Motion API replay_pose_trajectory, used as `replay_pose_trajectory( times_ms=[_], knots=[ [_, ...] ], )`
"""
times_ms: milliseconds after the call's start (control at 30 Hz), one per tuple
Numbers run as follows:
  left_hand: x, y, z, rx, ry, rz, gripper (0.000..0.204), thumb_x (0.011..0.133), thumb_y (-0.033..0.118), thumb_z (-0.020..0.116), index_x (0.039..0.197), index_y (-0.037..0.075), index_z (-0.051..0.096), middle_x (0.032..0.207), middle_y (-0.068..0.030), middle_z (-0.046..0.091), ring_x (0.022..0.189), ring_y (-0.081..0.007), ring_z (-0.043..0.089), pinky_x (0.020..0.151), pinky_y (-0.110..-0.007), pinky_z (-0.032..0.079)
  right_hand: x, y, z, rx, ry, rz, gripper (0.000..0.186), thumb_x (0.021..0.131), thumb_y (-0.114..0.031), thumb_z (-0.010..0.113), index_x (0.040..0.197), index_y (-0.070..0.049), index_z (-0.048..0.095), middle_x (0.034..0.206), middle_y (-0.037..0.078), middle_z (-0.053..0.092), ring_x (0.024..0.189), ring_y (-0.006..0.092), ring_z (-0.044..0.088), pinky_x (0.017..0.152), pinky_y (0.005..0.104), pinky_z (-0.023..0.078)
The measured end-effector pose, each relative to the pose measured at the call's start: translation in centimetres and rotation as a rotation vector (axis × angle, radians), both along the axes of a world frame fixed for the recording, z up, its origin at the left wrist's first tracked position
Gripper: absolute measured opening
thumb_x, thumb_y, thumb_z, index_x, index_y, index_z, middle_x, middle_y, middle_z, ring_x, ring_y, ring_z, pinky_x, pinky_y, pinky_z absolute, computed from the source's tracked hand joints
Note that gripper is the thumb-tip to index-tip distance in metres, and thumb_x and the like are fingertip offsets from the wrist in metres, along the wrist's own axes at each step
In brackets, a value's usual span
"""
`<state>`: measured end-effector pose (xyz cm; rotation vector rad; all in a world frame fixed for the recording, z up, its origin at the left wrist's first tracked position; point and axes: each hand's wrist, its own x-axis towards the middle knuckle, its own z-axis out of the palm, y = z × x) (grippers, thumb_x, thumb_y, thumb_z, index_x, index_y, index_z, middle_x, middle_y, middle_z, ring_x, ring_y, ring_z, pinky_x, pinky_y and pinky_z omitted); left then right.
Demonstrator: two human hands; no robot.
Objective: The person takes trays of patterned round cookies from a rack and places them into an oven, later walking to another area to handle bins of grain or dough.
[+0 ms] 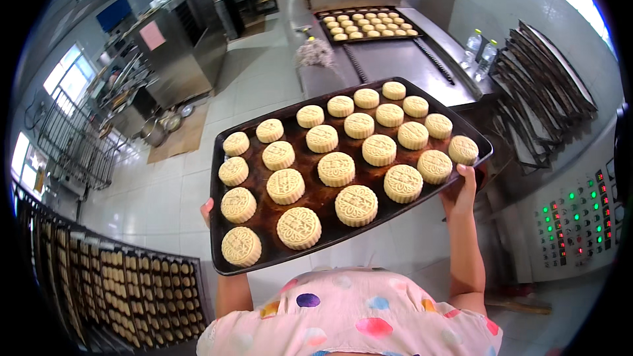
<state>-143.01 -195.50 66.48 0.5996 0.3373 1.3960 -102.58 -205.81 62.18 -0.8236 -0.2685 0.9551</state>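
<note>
My left hand [207, 209] and my right hand [461, 191] grip opposite short sides of a large black baking tray [262, 217], held slightly aslant above the floor. Several rows of pale, round, fluted cakes [335, 169] with embossed tops rest on it, with gaps between them. The fingertips of my left hand show beside the rim; the rest of that hand is hidden behind the tray. My right thumb lies at the rim below the right corner cake, with the other fingers largely hidden under the tray.
Beyond the tray, a steel conveyor [395, 59] carries another loaded tray [377, 38]. Bottles [473, 47] and dark stacked trays [541, 92] sit right. A control panel [554, 244] stands low right, a loaded rack [105, 277] low left. Steel equipment [178, 59] and pots [153, 133] occupy the back left.
</note>
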Motion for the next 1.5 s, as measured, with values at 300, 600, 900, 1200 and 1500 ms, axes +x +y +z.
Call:
replay_pose_trajectory(
  times_ms=[300, 600, 900, 1200, 1500],
  knots=[
    [15.2, 15.3, -2.6, -0.093, -0.103, -0.406, 0.061, 0.083, 0.042, 0.048, 0.131, 0.004, 0.043, 0.127, -0.0164, 0.052, 0.113, -0.0319, 0.053, 0.098, -0.046, 0.042, 13.9, 4.9, -1.2, 0.027, -0.085, -0.158, 0.05, 0.078, -0.026, 0.054, 0.124, -0.008, 0.047, 0.118, 0.009, 0.058, 0.106, 0.0277, 0.06, 0.087, 0.0425, 0.052],
    [26.4, 26.1, -3.4, -0.251, -0.181, -0.615, 0.064, 0.081, 0.047, 0.043, 0.13, 0.006, 0.044, 0.126, -0.016, 0.053, 0.113, -0.033, 0.053, 0.099, -0.047, 0.041, 24.3, 14.2, -0.6, 0.043, -0.162, -0.135, 0.047, 0.079, -0.024, 0.055, 0.122, -0.007, 0.048, 0.108, 0.008, 0.062, 0.095, 0.0211, 0.064, 0.066, 0.032, 0.057],
    [37.7, 33.2, -5.3, -0.329, -0.118, -0.373, 0.057, 0.084, 0.047, 0.041, 0.124, 0.007, 0.049, 0.118, -0.012, 0.058, 0.108, -0.0285, 0.056, 0.095, -0.044, 0.044, 38.1, 25.8, -4.1, -0.018, -0.024, 0.011, 0.026, 0.081, -0.025, 0.059, 0.102, -0.01, 0.058, 0.1, 0.005, 0.064, 0.091, 0.0193, 0.062, 0.071, 0.0335, 0.051],
    [43.4, 32.9, -7.7, -0.408, -0.056, -0.22, 0.065, 0.088, 0.055, 0.036, 0.132, 0.008, 0.044, 0.13, -0.0135, 0.051, 0.116, -0.0324, 0.051, 0.098, -0.048, 0.042, 42.9, 28.6, -7.5, -0.219, 0.174, 0.15, 0.018, 0.08, -0.02, 0.058, 0.091, -0.007, 0.06, 0.092, 0.006, 0.065, 0.085, 0.0205, 0.061, 0.075, 0.0344, 0.049],
    [41.1, 22.5, -12.6, -0.865, -0.031, -0.025, 0.062, 0.088, 0.05, 0.045, 0.131, 0.005, 0.044, 0.134, -0.0127, 0.046, 0.122, -0.0311, 0.044, 0.106, -0.046, 0.033, 42.5, 25.3, -10.8, -0.328, 0.337, 0.363, 0.042, 0.072, -0.009, 0.055, 0.113, -0.001, 0.053, 0.117, 0.011, 0.059, 0.107, 0.0252, 0.056, 0.099, 0.042, 0.038]
  ],
)
